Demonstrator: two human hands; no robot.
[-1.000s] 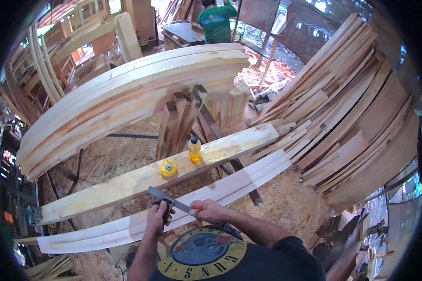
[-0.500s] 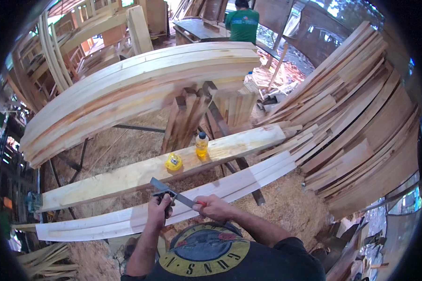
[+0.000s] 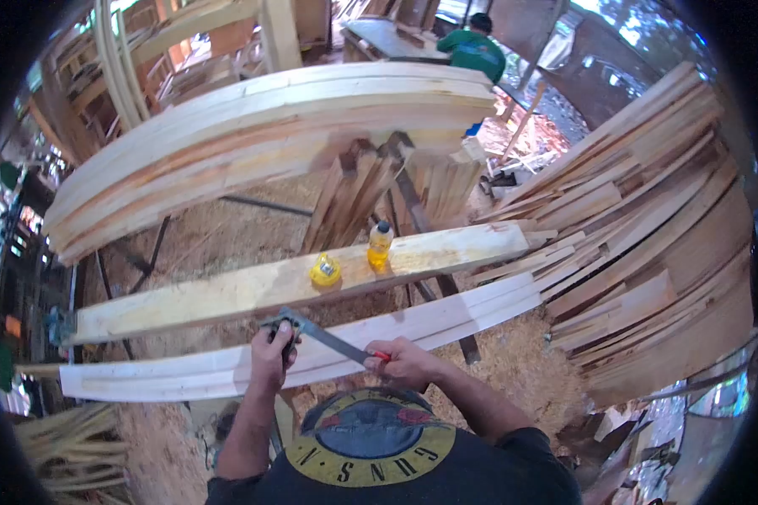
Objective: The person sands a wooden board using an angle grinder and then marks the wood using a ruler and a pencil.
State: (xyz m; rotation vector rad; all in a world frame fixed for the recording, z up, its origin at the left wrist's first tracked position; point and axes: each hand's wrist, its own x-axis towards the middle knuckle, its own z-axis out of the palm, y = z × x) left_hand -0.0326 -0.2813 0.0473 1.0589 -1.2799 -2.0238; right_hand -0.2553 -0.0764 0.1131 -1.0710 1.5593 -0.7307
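Both hands are raised over a long pale board (image 3: 185, 368). My left hand (image 3: 272, 353) is closed round the dark head of a metal square (image 3: 333, 338). My right hand (image 3: 403, 364) is closed on the far end of its blade, with something red showing at the fingers. Beyond them, a thick beam (image 3: 202, 290) carries a yellow tape measure (image 3: 325, 270) and an upright bottle of yellow liquid (image 3: 380, 244).
A stack of long planks (image 3: 253, 126) lies beyond the beam. Many loose boards (image 3: 640, 219) are piled at the right. A person in green (image 3: 477, 52) is by a table (image 3: 387, 38) at the back. Sawdust covers the ground.
The camera view has shifted. The square has turned a little between my hands, its blade now sloping more steeply towards my right hand. The person at the back has leaned over to the left.
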